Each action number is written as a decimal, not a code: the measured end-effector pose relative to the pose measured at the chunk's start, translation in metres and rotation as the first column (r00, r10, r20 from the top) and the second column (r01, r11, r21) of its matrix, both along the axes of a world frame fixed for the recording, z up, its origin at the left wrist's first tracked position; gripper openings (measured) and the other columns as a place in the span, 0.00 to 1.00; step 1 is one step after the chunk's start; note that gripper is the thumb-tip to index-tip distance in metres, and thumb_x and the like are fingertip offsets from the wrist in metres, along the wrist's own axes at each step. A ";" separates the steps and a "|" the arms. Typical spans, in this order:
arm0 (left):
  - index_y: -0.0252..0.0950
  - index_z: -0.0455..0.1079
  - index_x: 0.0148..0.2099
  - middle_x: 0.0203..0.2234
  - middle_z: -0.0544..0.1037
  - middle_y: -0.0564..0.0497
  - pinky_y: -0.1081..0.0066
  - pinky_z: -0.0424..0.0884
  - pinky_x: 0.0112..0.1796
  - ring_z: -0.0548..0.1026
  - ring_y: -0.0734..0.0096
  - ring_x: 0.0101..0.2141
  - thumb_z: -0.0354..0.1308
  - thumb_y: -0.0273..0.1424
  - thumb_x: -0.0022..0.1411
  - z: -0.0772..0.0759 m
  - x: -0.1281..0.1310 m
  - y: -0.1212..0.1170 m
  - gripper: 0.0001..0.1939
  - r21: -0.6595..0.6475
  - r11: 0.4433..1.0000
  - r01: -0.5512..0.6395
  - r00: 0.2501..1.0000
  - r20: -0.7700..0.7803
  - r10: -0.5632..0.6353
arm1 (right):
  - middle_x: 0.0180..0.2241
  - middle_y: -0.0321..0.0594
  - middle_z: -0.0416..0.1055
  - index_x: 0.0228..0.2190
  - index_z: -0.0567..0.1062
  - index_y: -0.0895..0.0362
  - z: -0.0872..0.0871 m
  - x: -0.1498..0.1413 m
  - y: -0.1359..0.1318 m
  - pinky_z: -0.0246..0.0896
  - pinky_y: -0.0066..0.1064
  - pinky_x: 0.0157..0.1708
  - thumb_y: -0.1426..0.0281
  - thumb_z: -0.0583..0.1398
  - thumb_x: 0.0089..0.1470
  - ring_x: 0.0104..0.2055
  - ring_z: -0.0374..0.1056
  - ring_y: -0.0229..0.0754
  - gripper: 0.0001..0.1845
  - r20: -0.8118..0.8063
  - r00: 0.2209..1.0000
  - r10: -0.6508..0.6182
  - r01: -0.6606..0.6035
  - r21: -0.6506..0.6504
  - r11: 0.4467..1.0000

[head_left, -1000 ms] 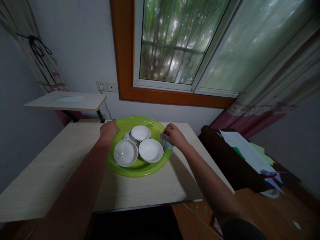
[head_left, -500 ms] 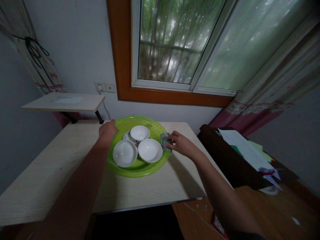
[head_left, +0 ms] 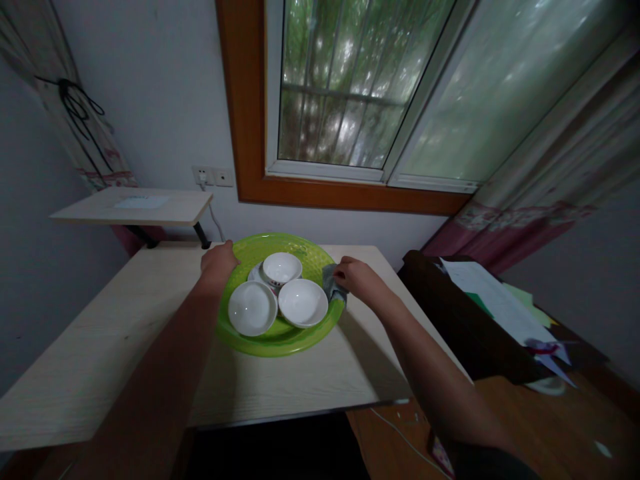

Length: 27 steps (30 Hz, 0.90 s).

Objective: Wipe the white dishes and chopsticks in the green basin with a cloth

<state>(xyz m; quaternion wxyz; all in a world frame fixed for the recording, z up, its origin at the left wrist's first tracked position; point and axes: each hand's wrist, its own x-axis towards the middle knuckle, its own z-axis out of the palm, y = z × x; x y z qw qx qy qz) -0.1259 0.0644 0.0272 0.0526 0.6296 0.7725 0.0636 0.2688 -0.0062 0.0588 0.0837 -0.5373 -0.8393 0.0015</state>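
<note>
Beneath a barred window (head_left: 350, 100) framed in orange-brown wood, a pale wooden desk (head_left: 125, 327) stood against the wall, a small raised shelf (head_left: 145, 208) at its far left. A person's left hand (head_left: 217, 263) was curled closed on the left rim of a round green tray (head_left: 316, 261), set along the desk's far edge. At the tray's right rim, the right hand (head_left: 356, 277) pinched a gray cloth (head_left: 331, 283) between nearly closed fingers. The cloth was crumpled and draped over the rim, well in from the desk's near edge. The tray, bright and textured inside, carried three glossy white bowls, open sides up: a left bowl (head_left: 253, 309), a right bowl (head_left: 303, 303) and a rear bowl (head_left: 283, 268). A patterned dish (head_left: 255, 273) showed partly under the rear bowl. Papers (head_left: 485, 293) lay on dark furniture (head_left: 440, 320) beyond the desk's right edge.
</note>
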 end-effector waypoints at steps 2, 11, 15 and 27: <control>0.35 0.73 0.63 0.55 0.82 0.32 0.53 0.76 0.48 0.80 0.38 0.55 0.68 0.36 0.63 0.001 0.001 -0.001 0.28 0.004 1.000 0.001 1.000 -0.002 -0.001 | 0.40 0.49 0.79 0.34 0.86 0.57 0.002 -0.004 0.006 0.70 0.34 0.42 0.76 0.61 0.62 0.38 0.76 0.47 0.13 0.047 0.999 -0.007 0.006 0.012 1.000; 0.37 0.73 0.62 0.55 0.83 0.36 0.57 0.76 0.48 0.80 0.41 0.55 0.68 0.39 0.64 -0.002 0.000 0.001 0.27 -0.001 1.000 -0.012 1.000 -0.027 0.011 | 0.48 0.54 0.80 0.45 0.86 0.62 0.011 -0.029 0.047 0.66 0.30 0.50 0.70 0.61 0.67 0.47 0.75 0.48 0.13 0.182 0.977 -0.114 0.110 0.033 0.993; 0.37 0.73 0.62 0.55 0.83 0.36 0.57 0.76 0.47 0.81 0.41 0.54 0.68 0.39 0.64 -0.001 0.000 0.001 0.26 0.002 1.000 -0.025 1.000 -0.017 0.025 | 0.50 0.54 0.79 0.47 0.85 0.61 0.005 -0.031 0.053 0.65 0.30 0.52 0.70 0.62 0.67 0.51 0.74 0.49 0.13 0.181 0.978 -0.107 0.099 0.054 0.994; 0.34 0.72 0.64 0.55 0.82 0.33 0.55 0.76 0.49 0.80 0.39 0.54 0.68 0.37 0.65 0.002 0.003 -0.002 0.28 -0.020 1.000 -0.025 1.000 -0.011 0.025 | 0.42 0.48 0.78 0.40 0.86 0.60 -0.006 -0.002 -0.012 0.68 0.31 0.49 0.74 0.61 0.68 0.44 0.75 0.45 0.11 -0.011 0.999 -0.036 0.036 0.029 0.999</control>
